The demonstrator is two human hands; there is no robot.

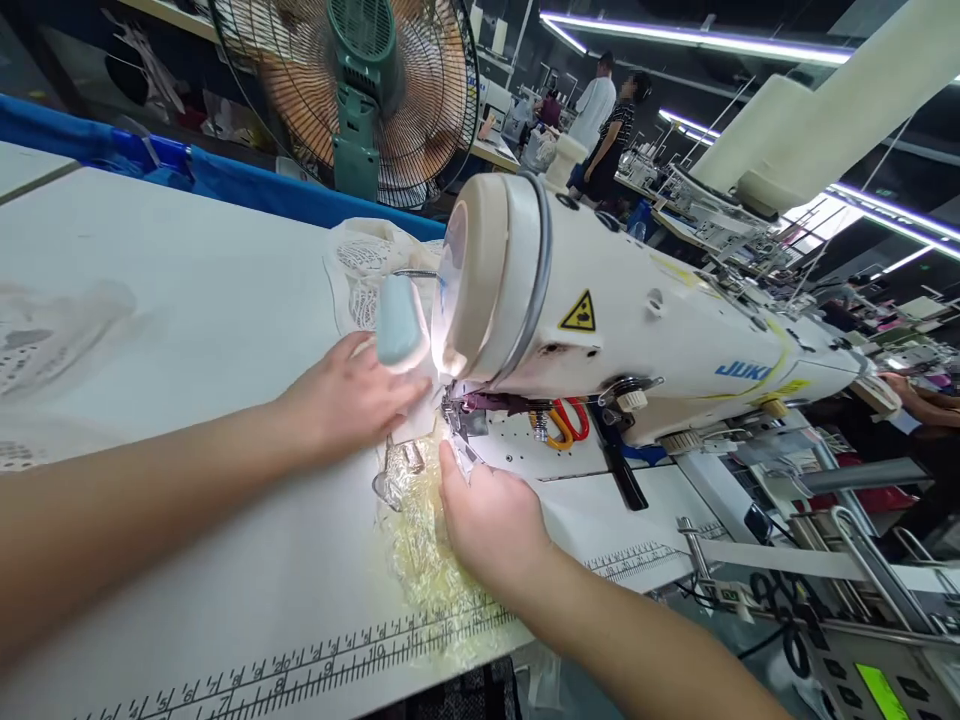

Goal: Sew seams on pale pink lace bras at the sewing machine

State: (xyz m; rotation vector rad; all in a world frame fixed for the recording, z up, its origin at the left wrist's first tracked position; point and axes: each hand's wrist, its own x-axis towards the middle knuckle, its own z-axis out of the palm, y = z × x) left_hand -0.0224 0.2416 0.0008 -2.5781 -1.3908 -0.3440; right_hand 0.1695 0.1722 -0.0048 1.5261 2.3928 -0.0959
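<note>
A white sewing machine (600, 310) reaches in from the right, its presser foot (452, 412) low over the bed. My left hand (352, 395) lies with fingers stretched on a white fabric piece (414, 425), just left of the foot and below a pale blue lamp (399, 320). Close in front of the foot, my right hand (491, 515) pinches the edge of a small white cloth (463, 458); its curled fingers are partly hidden. Between the hands, crinkled clear film with a yellowish tint (424, 540) covers the table. Off-white lace fabric (364, 250) lies bunched behind the lamp.
Scissors with red and orange handles (566, 425) lie beneath the machine arm, near a black-handled tool (622, 470). A printed ruler (330, 660) follows the table's front edge. More lace (45, 340) rests at left. A large fan (360, 100) stands behind; people (611, 120) are farther off.
</note>
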